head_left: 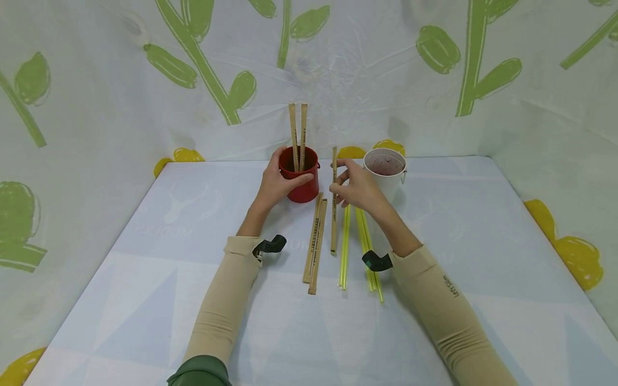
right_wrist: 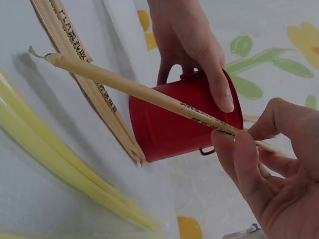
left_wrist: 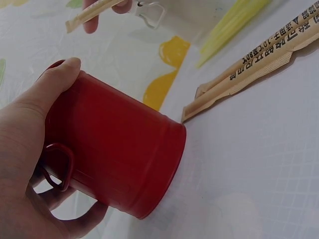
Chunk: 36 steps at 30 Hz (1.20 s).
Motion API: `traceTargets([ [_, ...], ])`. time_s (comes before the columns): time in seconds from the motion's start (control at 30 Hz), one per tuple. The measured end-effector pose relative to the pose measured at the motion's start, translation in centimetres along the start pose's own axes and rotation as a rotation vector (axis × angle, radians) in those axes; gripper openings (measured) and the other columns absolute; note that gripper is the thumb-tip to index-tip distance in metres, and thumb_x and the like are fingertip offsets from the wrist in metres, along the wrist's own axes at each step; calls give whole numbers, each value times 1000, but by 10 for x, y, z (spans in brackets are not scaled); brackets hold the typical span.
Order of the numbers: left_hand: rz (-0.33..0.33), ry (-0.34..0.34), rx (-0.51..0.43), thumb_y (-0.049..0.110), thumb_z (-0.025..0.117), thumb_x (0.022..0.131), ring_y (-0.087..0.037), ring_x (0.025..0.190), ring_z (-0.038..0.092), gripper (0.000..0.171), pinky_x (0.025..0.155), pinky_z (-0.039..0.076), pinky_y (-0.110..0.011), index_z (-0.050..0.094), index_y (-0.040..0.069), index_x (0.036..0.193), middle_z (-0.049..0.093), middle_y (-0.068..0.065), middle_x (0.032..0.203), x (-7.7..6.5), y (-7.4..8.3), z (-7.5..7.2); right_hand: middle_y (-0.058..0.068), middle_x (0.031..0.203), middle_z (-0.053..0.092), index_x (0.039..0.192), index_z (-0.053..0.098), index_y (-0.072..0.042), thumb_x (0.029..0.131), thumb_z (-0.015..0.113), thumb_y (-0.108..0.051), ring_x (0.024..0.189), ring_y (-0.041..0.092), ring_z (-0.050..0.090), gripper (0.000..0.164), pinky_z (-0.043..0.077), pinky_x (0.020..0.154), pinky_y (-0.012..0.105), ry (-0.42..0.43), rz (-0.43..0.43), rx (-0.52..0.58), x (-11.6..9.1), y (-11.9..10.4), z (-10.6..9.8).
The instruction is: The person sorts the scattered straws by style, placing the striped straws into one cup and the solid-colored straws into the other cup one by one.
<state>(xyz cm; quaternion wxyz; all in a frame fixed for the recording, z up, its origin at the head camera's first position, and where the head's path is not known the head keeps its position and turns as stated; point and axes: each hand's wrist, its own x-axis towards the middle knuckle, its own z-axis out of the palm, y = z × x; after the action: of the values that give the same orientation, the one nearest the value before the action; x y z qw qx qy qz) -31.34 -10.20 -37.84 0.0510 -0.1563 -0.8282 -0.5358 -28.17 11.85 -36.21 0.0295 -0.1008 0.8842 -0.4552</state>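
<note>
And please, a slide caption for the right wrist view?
Right hand pinches a slim brown paper-wrapped straw; left hand holds a round red bucket.

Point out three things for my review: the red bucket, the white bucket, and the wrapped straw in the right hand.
Red bucket (left_wrist: 117,142), left wrist view: middle of its outer wall.
White bucket (head_left: 392,185), head view: outer wall below the rim.
Wrapped straw (right_wrist: 144,94), right wrist view: middle of its brown wrapper.
</note>
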Motion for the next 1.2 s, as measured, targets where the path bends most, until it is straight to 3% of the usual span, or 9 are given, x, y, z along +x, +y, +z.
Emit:
traceTargets([
  [0.07, -7, 1, -1, 24, 79, 83, -28, 134, 44, 86, 107, 46, -49, 28, 8, 150, 45, -14, 146, 0, 0, 0, 12, 95, 64, 139, 42, -11, 88, 61, -12, 71, 29, 72, 54, 59, 56, 29, 9, -24, -7, 0, 1, 0],
  [0.2, -1, 20, 18, 35, 81, 80, -20, 133, 45, 89, 106, 47, -45, 28, 17, 150, 47, -6, 146, 10, -21, 3, 11, 95, 63, 139, 41, -11, 89, 59, -13, 67, 23, 70, 53, 59, 56, 30, 26, -73, -16, 1, 2, 1],
  [0.27, 0, 20, 15, 35, 81, 79, -20, 133, 44, 90, 106, 47, -45, 28, 17, 150, 46, -5, 146, 11, -23, 3, 10, 95, 62, 139, 41, -11, 89, 59, -14, 65, 20, 68, 53, 59, 57, 32, 38, -91, -6, 1, 3, 1],
  [0.43, -3, 1, -13, 24, 79, 82, -29, 135, 43, 86, 107, 46, -50, 27, 8, 150, 44, -14, 147, 2, -2, 1, 12, 97, 61, 139, 40, -12, 88, 58, -10, 65, 27, 69, 54, 59, 56, 39, 63, -131, 68, 2, 6, 1],
  [0.5, 1, 3, -18, 24, 79, 82, -30, 135, 43, 86, 106, 46, -51, 27, 8, 150, 45, -15, 146, 2, -3, 1, 12, 97, 61, 140, 40, -12, 88, 57, -9, 66, 31, 70, 55, 59, 56, 41, 74, -148, 88, 3, 7, 1],
  [0.63, 0, 17, -9, 31, 80, 81, -23, 134, 44, 88, 106, 47, -48, 28, 15, 150, 46, -7, 146, 9, -19, 4, 13, 98, 62, 142, 39, -12, 87, 57, -6, 67, 34, 71, 58, 59, 55, 43, 98, -183, 100, 4, 7, 1],
  [0.77, 2, 31, 23, 39, 81, 79, -15, 132, 45, 89, 105, 48, -42, 28, 23, 150, 47, 1, 144, 15, -34, 5, 13, 97, 63, 145, 38, -16, 88, 57, -6, 65, 30, 72, 61, 59, 53, 37, 121, -211, 93, 3, 7, 2],
  [0.97, 16, 34, 23, 43, 81, 77, -14, 130, 45, 89, 103, 49, -42, 30, 25, 148, 48, 2, 143, 17, -40, 5, 15, 97, 63, 145, 39, -17, 88, 58, -4, 67, 37, 71, 61, 59, 52, 41, 161, -272, 130, 3, 7, 1],
  [1.2, 16, 34, 13, 43, 81, 77, -14, 130, 46, 89, 103, 49, -42, 30, 25, 148, 48, 2, 143, 17, -40, 6, 14, 97, 63, 145, 40, -18, 90, 61, -2, 61, 21, 70, 61, 58, 51, 31, 187, -343, 203, 4, 6, -2],
])
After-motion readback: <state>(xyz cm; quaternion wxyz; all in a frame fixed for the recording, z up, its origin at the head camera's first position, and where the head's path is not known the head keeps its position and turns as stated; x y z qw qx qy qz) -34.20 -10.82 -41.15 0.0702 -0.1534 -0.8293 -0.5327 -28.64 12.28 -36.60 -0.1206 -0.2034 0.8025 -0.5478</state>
